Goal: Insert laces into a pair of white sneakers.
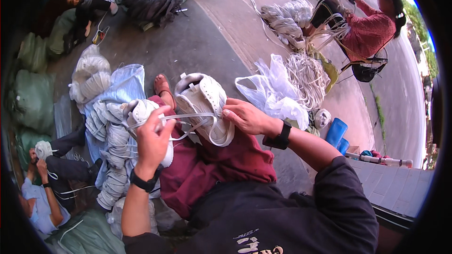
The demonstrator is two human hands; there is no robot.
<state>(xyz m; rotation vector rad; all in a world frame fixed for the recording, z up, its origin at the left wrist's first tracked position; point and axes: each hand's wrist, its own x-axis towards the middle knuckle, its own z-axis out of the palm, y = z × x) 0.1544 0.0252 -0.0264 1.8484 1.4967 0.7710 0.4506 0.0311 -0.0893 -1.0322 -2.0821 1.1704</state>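
Note:
A white sneaker (212, 96) rests on my thighs, its toe toward my body. A flat white shoelace (190, 115) stretches across it between my two hands, and a loop of it hangs over the toe. My left hand (153, 141) pinches one end of the lace, beside a second white shoe (141, 110) at my left leg. At the sneaker's right side my right hand (247, 116) is closed, thumb against the bent forefinger, with the lace running into the fingertips.
A stack of white shoes (115, 146) lies at my left on pale blue sheeting (125, 84). A clear plastic bag (275, 89) and bundled white laces (308, 77) lie to the right. Co-workers sit at far right (365, 33) and lower left (44, 202). Black bags (157, 0) stand ahead.

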